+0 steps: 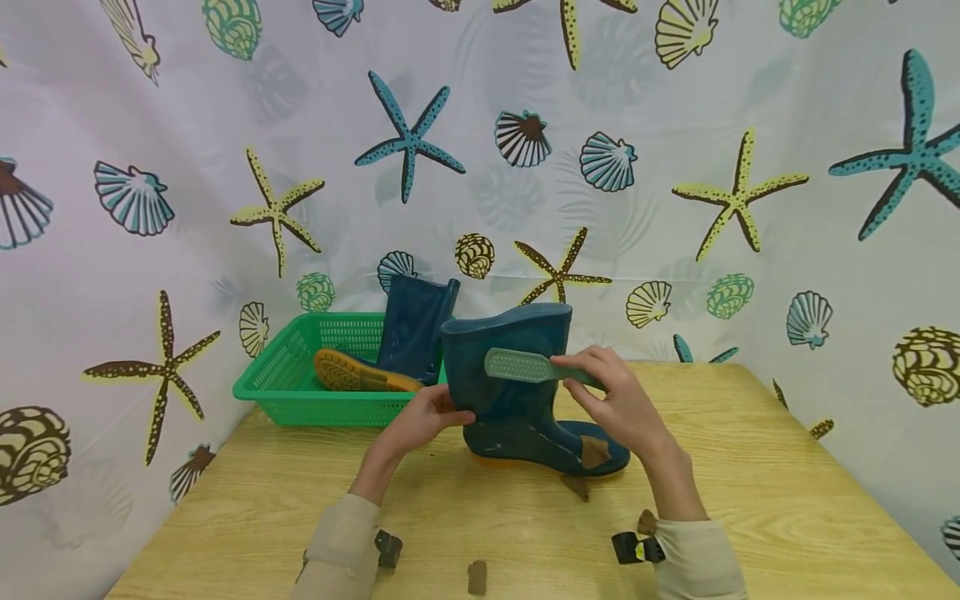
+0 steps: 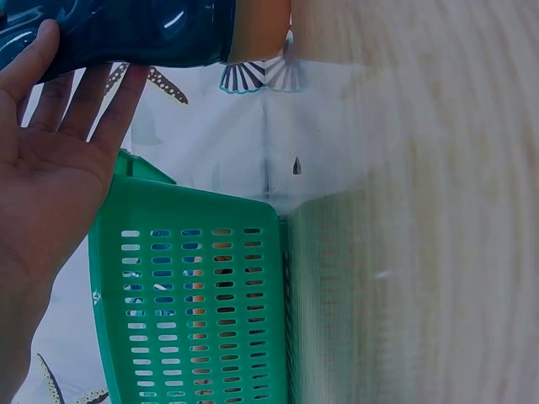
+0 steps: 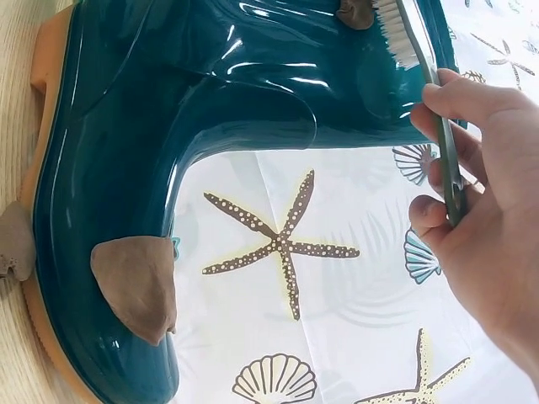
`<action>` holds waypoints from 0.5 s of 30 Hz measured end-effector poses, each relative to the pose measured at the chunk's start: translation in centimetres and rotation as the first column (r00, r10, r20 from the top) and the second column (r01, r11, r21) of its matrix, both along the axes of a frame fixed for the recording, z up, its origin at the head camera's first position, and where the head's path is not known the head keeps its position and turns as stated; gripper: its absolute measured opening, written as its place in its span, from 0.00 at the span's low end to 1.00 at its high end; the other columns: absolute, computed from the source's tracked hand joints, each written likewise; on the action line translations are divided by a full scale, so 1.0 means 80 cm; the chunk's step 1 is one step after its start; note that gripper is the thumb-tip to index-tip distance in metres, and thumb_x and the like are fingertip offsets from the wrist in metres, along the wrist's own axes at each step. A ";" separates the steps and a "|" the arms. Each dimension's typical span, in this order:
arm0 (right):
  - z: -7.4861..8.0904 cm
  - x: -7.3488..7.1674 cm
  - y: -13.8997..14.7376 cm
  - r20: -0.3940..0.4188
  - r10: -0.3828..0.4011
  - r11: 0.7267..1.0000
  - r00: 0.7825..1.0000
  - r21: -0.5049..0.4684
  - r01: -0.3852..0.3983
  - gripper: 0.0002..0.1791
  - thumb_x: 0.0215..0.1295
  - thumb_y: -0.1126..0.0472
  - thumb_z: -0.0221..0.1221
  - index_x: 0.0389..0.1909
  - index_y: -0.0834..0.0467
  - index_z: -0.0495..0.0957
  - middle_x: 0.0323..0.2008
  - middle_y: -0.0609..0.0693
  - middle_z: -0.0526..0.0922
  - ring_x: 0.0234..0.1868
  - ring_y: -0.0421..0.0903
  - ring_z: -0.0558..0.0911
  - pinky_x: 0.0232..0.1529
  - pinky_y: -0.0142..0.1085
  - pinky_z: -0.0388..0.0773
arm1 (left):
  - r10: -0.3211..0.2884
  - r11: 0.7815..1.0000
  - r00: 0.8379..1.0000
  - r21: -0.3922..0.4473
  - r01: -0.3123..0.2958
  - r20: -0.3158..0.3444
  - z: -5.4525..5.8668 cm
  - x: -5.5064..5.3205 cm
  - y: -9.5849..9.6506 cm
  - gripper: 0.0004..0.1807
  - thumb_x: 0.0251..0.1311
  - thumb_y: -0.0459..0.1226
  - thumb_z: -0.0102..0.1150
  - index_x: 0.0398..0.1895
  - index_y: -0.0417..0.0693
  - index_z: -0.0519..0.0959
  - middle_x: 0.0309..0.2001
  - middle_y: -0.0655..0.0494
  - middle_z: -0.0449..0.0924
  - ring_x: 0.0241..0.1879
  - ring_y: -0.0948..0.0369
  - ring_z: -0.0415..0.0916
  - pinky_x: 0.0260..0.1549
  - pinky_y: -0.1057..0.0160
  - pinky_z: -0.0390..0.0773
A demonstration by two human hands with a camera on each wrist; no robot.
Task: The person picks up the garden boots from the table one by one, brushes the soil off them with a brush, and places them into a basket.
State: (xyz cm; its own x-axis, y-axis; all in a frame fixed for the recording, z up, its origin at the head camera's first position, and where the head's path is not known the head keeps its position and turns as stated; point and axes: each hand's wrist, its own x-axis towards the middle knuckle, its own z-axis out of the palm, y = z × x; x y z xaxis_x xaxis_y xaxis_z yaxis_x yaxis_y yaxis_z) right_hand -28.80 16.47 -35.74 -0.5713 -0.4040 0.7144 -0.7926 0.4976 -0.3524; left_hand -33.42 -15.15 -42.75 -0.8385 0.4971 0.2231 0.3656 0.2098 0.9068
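Note:
A dark blue-green rubber boot with an orange sole stands on the table, its toe towards the right. My left hand holds the back of the shaft, thumb on the near side and fingers behind. In my right hand the handle of a green scrub brush is pinched between thumb and fingers. Its white bristles face the upper shaft, close beside a small brown clump stuck there. A larger brown mud-like patch covers part of the boot's toe.
Behind on the left, a green perforated basket contains another boot lying with its orange sole showing. Brown lumps lie on the wooden table: one beside the sole, others nearer the front. A patterned curtain encloses the table.

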 end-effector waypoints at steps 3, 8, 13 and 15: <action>0.000 0.000 0.000 0.011 0.006 1.000 1.000 0.018 -0.007 0.18 0.65 0.70 0.62 0.55 0.55 0.82 0.45 0.47 0.81 0.49 0.44 0.75 0.50 0.41 0.75 | -0.007 1.000 1.000 0.002 0.007 -0.004 -0.001 -0.001 -0.001 0.20 0.65 0.38 0.63 0.59 0.45 0.78 0.55 0.46 0.83 0.53 0.56 0.81 0.56 0.54 0.79; -0.001 -0.001 0.002 0.025 0.017 1.000 1.000 0.020 -0.018 0.18 0.66 0.70 0.62 0.56 0.56 0.82 0.44 0.47 0.81 0.48 0.44 0.77 0.48 0.40 0.77 | 0.007 1.000 1.000 -0.005 -0.007 0.005 0.001 0.000 0.000 0.21 0.65 0.41 0.64 0.59 0.47 0.78 0.54 0.49 0.83 0.53 0.58 0.82 0.56 0.54 0.79; -0.001 -0.001 0.007 0.053 0.012 0.999 0.999 0.029 -0.014 0.18 0.66 0.69 0.62 0.56 0.56 0.82 0.45 0.47 0.81 0.49 0.45 0.78 0.49 0.46 0.79 | 0.023 1.000 1.000 -0.003 -0.023 0.018 0.001 0.001 0.002 0.22 0.65 0.42 0.64 0.62 0.51 0.77 0.56 0.51 0.82 0.55 0.57 0.81 0.58 0.53 0.78; -0.001 -0.001 0.009 0.051 -0.003 0.999 0.999 0.042 0.001 0.18 0.66 0.68 0.62 0.56 0.55 0.82 0.45 0.47 0.81 0.49 0.45 0.78 0.49 0.48 0.79 | 0.025 1.000 1.000 -0.001 -0.025 0.019 0.001 0.001 0.003 0.24 0.65 0.42 0.64 0.64 0.52 0.75 0.58 0.51 0.81 0.56 0.56 0.80 0.59 0.52 0.78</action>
